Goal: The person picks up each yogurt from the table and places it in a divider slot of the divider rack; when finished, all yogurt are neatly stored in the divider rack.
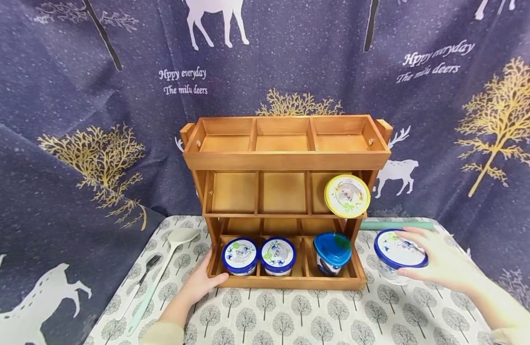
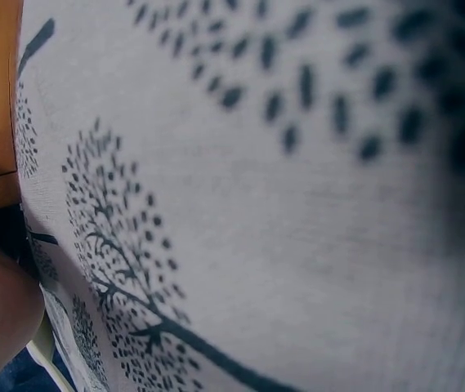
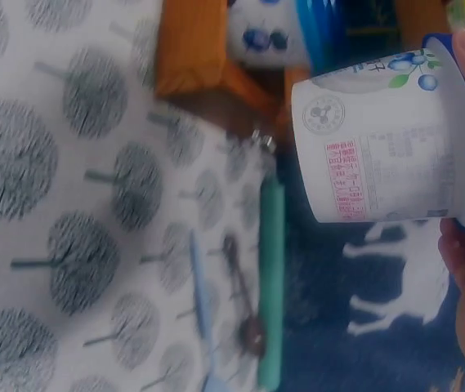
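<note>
My right hand (image 1: 437, 261) grips a white tub (image 3: 379, 147) by its blue-rimmed lid (image 1: 400, 249), to the right of the wooden rack (image 1: 286, 162). Blueberries are printed on the tub's side. It looks held above the table in the right wrist view. At the rack's lower left corner my left hand (image 1: 202, 280) rests, fingers along the outer side and thumb on the front edge. Two similar tubs, the left one (image 1: 241, 254) and the middle one (image 1: 278, 254), stand in the bottom tier. A blue-lidded tub (image 1: 332, 251) sits in that tier's right section.
A yellow-lidded tub (image 1: 347, 195) leans in the middle tier's right compartment. Left of the rack lie a fork (image 1: 144, 275) and a long-handled spoon (image 1: 161, 273). A green rod-like thing (image 1: 398, 225) lies behind my right hand, near the patterned curtain (image 1: 428, 120).
</note>
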Motion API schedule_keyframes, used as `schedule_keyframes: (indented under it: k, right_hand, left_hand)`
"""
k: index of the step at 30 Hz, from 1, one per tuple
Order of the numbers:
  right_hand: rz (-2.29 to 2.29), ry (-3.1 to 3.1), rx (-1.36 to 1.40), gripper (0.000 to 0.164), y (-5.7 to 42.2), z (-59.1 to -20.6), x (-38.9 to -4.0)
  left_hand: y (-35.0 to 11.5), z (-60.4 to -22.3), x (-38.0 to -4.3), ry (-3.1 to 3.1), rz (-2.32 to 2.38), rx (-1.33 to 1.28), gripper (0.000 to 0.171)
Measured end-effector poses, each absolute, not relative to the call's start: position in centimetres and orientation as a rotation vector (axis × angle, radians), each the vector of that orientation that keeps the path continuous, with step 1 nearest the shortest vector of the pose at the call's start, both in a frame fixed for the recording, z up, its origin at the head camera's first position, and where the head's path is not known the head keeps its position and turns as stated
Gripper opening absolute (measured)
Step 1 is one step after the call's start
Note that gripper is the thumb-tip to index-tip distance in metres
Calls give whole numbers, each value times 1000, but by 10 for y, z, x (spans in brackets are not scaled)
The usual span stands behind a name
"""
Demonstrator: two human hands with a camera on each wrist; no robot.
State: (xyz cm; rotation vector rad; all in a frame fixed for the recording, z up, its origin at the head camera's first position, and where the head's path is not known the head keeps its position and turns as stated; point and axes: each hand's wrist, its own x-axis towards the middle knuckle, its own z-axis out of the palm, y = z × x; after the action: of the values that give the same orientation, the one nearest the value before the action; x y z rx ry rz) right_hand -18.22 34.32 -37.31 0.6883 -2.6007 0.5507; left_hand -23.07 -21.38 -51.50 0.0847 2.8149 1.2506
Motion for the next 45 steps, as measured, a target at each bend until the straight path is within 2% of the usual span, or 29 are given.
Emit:
schedule_keyframes:
  k: [25,31,36,45]
  right_hand:
    - [579,-2349,1161,89,246,-330,-172]
    - [608,-2305,1187,80,216,-320,-182]
    - [651,-2304,1153,82,190,-313,-195]
    - [760,-2299,921,86,144,-305,-216]
  left_hand:
    - [-215,-515,-231,2819,1275,96,105]
    - [-214,-514,-230,2803,1271,76,105]
    - [-214,-515,-230,2794,1256,56,105]
    - [-214,-518,-232,2813,1264,72,105]
